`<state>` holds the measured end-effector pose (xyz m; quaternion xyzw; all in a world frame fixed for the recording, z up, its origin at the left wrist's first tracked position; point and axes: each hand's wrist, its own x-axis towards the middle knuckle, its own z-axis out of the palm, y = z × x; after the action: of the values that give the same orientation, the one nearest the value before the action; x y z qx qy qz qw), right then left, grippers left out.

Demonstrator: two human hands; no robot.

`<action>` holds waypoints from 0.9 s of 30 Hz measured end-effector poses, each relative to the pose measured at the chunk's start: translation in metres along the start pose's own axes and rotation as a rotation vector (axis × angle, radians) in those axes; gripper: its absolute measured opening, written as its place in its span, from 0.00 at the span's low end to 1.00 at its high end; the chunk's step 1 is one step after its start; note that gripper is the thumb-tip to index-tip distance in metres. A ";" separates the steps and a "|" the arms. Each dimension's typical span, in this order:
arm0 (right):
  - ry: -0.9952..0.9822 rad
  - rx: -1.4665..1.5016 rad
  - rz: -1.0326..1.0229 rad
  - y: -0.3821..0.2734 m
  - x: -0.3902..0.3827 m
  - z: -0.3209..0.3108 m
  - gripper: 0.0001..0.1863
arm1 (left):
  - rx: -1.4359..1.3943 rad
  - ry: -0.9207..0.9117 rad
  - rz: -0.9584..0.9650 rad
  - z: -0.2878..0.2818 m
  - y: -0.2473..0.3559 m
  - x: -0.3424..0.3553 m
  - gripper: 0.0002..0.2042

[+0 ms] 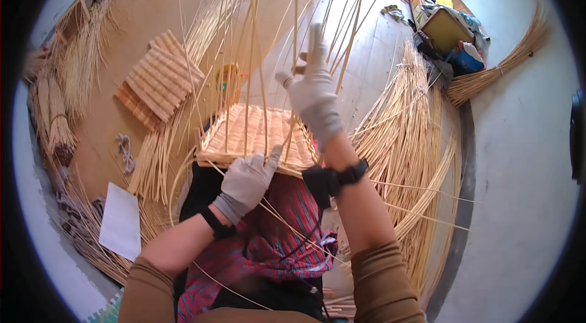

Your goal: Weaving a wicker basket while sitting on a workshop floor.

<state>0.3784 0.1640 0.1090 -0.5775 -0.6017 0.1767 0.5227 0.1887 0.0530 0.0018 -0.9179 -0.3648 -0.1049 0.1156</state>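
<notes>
A half-woven willow basket (262,130) rests on my lap, its flat base woven and low sides begun. Long upright rods (246,79) rise from its edges. My left hand (247,179), in a pale glove, grips the near edge of the basket, its fingertips pressed against the weave by the upright rods. Above the basket's right side, my right hand (314,97), gloved too, is raised with fingers stretched and apart; some rods pass close behind it. Loose thin rods (293,228) trail from the near edge across the red striped cloth (274,219) over my legs.
Woven panels (160,79) lie on the floor to the left. A large heap of willow rods (409,121) spreads at the right, with a tied bundle (503,72) against the wall. More bundles (58,115) line the left wall, near a white board (120,220). Cluttered seats (445,30) stand far right.
</notes>
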 end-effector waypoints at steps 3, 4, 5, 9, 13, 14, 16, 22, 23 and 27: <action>0.173 0.330 0.080 -0.030 -0.082 -0.040 0.36 | 0.022 0.016 0.020 -0.002 0.002 0.004 0.31; 0.225 0.409 0.007 -0.034 -0.118 -0.053 0.28 | -0.002 0.002 0.017 -0.002 0.004 0.003 0.32; 0.296 0.354 -0.014 -0.027 -0.152 -0.061 0.23 | -0.046 -0.017 0.028 -0.001 0.005 -0.001 0.31; 0.503 0.377 0.440 0.037 -0.244 -0.089 0.10 | -0.189 -0.034 0.033 0.006 -0.004 0.000 0.29; 0.515 0.442 0.492 0.042 -0.240 -0.096 0.14 | -0.282 0.112 -0.049 -0.002 -0.002 -0.001 0.26; 0.496 0.479 0.481 0.049 -0.240 -0.100 0.14 | -0.263 0.216 0.006 -0.005 0.001 0.003 0.25; 0.461 0.480 0.523 0.056 -0.235 -0.107 0.14 | -0.213 0.423 0.104 -0.011 0.010 0.012 0.23; 0.360 0.311 0.537 0.008 -0.255 -0.107 0.19 | -0.258 0.092 0.111 0.028 0.019 0.011 0.20; 0.338 0.321 0.641 0.011 -0.259 -0.114 0.21 | -0.262 0.082 0.109 0.029 0.020 0.010 0.20; 0.164 0.437 0.858 0.016 -0.265 -0.115 0.25 | -0.226 0.097 0.096 0.023 0.021 0.017 0.19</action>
<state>0.4254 -0.1094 0.0287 -0.6622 -0.2151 0.4521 0.5576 0.2179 0.0558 -0.0178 -0.9353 -0.3004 -0.1841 0.0339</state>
